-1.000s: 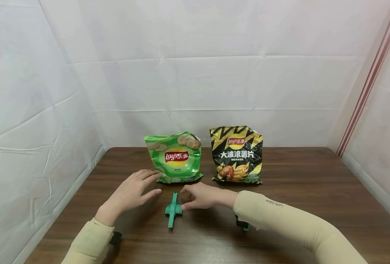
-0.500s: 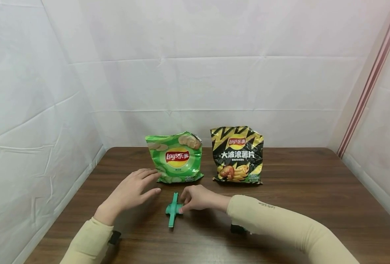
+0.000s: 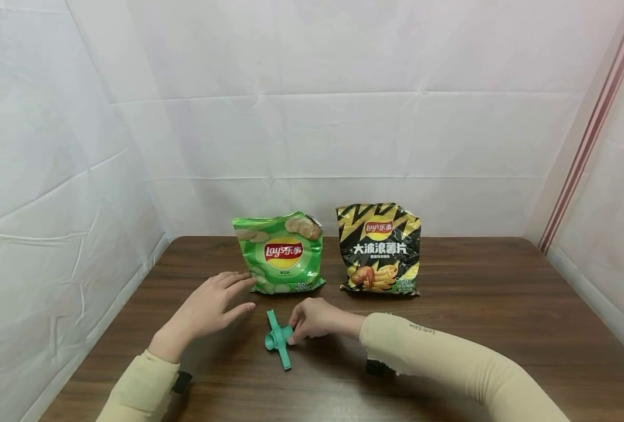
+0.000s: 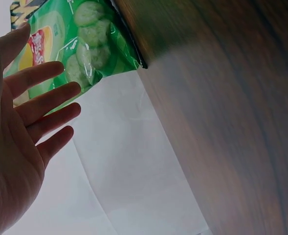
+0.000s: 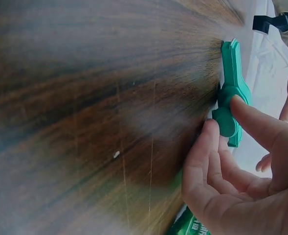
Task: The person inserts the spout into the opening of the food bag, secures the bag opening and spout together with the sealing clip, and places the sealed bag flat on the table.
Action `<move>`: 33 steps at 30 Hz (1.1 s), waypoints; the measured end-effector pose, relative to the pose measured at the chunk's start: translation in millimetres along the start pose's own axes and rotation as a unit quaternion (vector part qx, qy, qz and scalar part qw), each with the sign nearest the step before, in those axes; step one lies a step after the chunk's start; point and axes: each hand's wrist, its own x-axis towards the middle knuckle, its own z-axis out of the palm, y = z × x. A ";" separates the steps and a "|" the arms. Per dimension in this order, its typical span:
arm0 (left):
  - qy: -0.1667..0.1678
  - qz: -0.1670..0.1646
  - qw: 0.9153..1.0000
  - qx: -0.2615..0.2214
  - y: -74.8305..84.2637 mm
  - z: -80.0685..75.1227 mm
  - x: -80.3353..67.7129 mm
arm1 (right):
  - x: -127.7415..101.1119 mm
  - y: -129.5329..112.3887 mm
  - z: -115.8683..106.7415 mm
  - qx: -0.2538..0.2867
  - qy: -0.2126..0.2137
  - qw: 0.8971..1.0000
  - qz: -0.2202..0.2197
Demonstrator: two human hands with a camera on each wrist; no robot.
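Note:
A green bag clip (image 3: 282,351), a long bar with a round spout across its middle, sits at the table's centre. My right hand (image 3: 316,318) pinches the round cap on its right side between thumb and fingers. The right wrist view shows the same clip (image 5: 234,68) close to the tabletop, thumb at the cap. My left hand (image 3: 206,308) lies to the left with its fingers spread, holding nothing. Its fingertips overlap the lower left of a green Lay's chip bag (image 3: 285,272) in the head view. Seen from the left wrist, that bag (image 4: 92,44) is just beyond the fingers.
To the right of the green bag stands a black-and-yellow Lay's bag (image 3: 379,249), upright near the table's back edge. The brown wooden table (image 3: 475,305) has white sheeting (image 3: 343,135) behind it and at both sides.
The right hand's fingers have closed on the clip's cap. The clip has turned, its far end swinging left and its near end right. The left hand has hardly moved.

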 end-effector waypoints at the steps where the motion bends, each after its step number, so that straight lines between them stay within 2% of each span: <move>1: 0.000 -0.001 1.000 0.000 0.2 -0.1 -0.2 | -0.3 0.1 -0.1 0.012 -0.003 1.000 0.002; 4: 0.003 -0.003 1.000 -0.003 0.2 0.2 -0.8 | -0.1 1.1 -0.2 0.059 -0.013 0.998 0.016; 8: 0.007 -0.002 1.000 -0.007 0.0 1.0 -1.3 | 0.4 1.8 -0.9 0.131 -0.028 0.990 0.040; 13: 0.001 -0.008 1.000 -0.010 -0.5 0.7 -1.7 | -1.3 0.1 -2.2 0.174 -0.040 0.983 0.052; 19: -0.005 -0.013 1.000 -0.015 0.5 -2.0 -1.4 | -6.0 -2.0 -5.7 0.212 -0.055 0.975 0.042; 25: 0.009 -0.004 1.000 -0.025 2.1 -4.0 0.2 | -11.7 -7.7 -11.6 0.273 -0.041 0.961 0.034; 29: 0.023 -0.001 0.999 -0.046 3.3 -3.1 1.1 | -13.4 -9.8 -16.7 0.294 -0.028 0.955 0.024; 33: 0.030 -0.013 0.996 -0.079 6.1 -4.2 2.0 | -14.9 -9.2 -22.2 0.312 -0.026 0.950 0.008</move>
